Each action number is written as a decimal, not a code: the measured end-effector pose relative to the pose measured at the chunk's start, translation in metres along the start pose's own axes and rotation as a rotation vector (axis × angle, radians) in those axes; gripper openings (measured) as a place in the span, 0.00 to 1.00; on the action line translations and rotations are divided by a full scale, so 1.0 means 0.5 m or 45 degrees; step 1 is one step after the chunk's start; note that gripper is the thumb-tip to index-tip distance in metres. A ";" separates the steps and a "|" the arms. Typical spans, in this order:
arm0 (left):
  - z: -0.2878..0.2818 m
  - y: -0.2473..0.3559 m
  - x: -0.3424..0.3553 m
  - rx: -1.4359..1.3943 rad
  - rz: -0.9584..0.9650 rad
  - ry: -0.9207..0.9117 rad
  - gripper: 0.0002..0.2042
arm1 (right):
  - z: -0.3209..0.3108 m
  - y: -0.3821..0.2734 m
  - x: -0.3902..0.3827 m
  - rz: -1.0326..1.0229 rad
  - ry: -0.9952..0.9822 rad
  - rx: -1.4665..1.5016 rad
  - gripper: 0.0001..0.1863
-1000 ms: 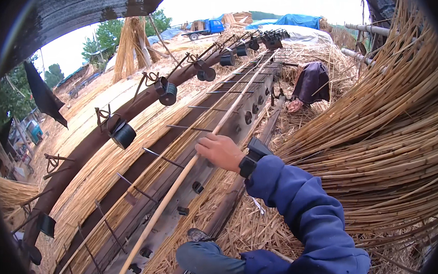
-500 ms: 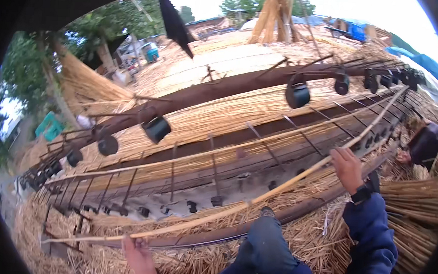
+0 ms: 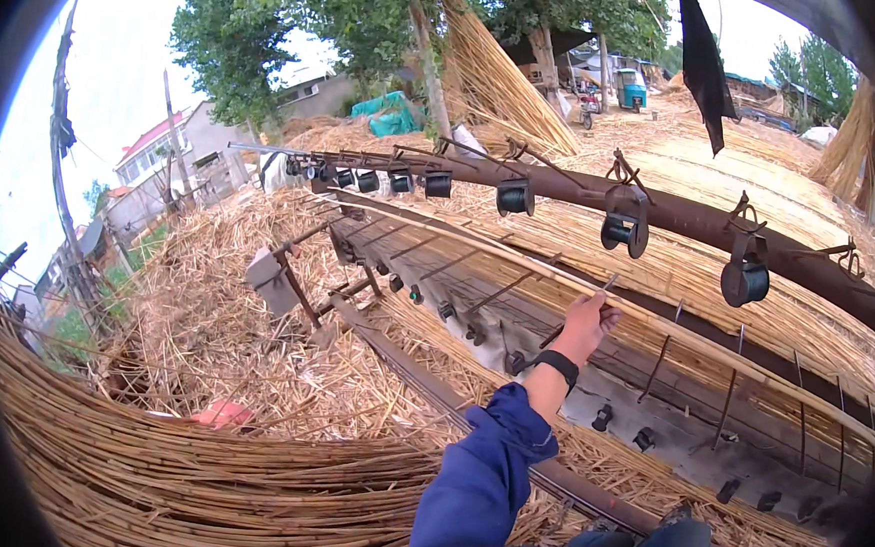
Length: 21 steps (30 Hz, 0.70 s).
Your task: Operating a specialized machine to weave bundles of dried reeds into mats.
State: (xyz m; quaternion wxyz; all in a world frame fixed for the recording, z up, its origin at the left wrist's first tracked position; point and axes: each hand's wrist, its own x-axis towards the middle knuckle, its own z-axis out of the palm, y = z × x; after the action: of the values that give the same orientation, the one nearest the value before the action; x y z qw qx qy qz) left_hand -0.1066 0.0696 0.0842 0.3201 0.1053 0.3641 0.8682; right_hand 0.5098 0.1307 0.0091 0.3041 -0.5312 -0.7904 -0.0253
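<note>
Reed pole (image 3: 518, 260), long and pale, lies along the frame's metal pegs (image 3: 501, 295), below the brown beam (image 3: 681, 216) hung with black spools (image 3: 625, 230). Left hand (image 3: 587, 323) curls around it; the right hand is out of view. Straw (image 3: 224, 331) covers the ground.

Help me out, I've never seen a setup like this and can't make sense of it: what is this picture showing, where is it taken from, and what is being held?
The camera sits on a person's head, looking down and outward; its fisheye lens bends straight lines. The blue sleeve rising from below is the person's own arm. Their right hand curls its fingers over a long pale pole lying along a low outdoor frame with rows of metal pegs. Behind it a dark beam carries black spools above a layer of reeds. Bundled reeds lie nearby. The left hand is out of view.
</note>
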 end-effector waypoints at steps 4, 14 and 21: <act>-0.001 -0.047 0.075 0.167 -0.089 0.083 0.11 | -0.008 -0.058 -0.062 0.069 -0.172 0.259 0.17; -0.076 -0.182 -0.271 0.606 -0.419 -0.280 0.13 | 0.037 -0.156 -0.133 -0.103 -0.585 0.446 0.14; -0.207 -0.315 -0.540 0.782 -0.720 -0.344 0.10 | 0.036 -0.189 -0.096 -0.465 -0.542 0.372 0.11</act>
State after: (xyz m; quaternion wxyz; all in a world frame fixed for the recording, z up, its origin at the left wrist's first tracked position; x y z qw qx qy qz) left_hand 0.1342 -0.0761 -0.0864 0.5439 0.2043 0.5748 0.5762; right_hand 0.4327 0.0567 -0.0032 0.1956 -0.3245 -0.9138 0.1462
